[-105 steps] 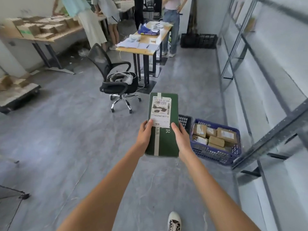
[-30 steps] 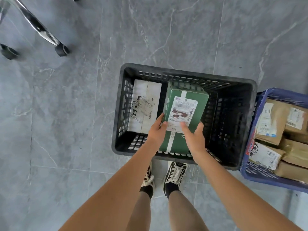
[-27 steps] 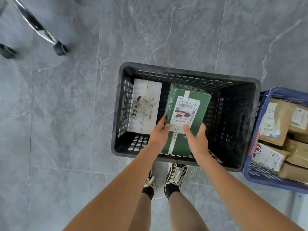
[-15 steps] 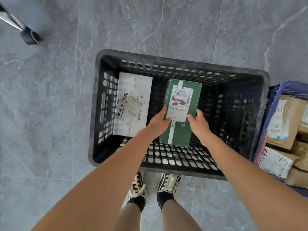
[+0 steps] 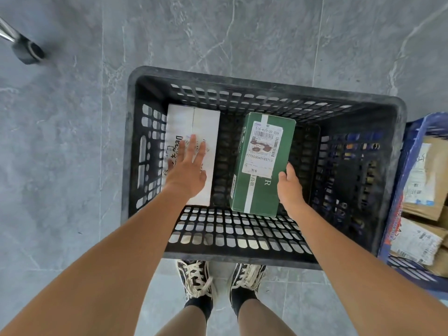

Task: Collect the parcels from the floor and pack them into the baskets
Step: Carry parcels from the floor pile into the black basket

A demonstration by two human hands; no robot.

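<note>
I am looking straight down into a black perforated plastic basket (image 5: 242, 78) that fills the middle of the frame, standing on grey marbled floor tiles (image 5: 72, 166). Inside it, just right of centre, sits a dark green rectangular cardboard parcel (image 5: 257, 192) with a pale stripe along its length and a white shipping label with a barcode on its upper half. At the left of the basket lies a white flat rectangular box (image 5: 206, 122) with dark handwriting, close against the left wall.

My right hand (image 5: 289, 187) grips the green parcel's lower right edge, thumb on its top face and fingers hidden down its side. My left hand (image 5: 188, 169) is spread with straight fingers over the white box, holding nothing; I cannot tell whether the palm touches it.

A dark strip of bare basket floor separates the two boxes, and a wider open area lies to the right of the green parcel, reaching the basket's right wall. At the right edge of the frame a blue plastic basket (image 5: 397, 190) stands just beside the black one, holding brown paper parcels (image 5: 426, 190). My two patterned lace-up shoes (image 5: 196, 280) stand just below the black basket's near rim. A black chair castor (image 5: 28, 50) shows at the upper left.
</note>
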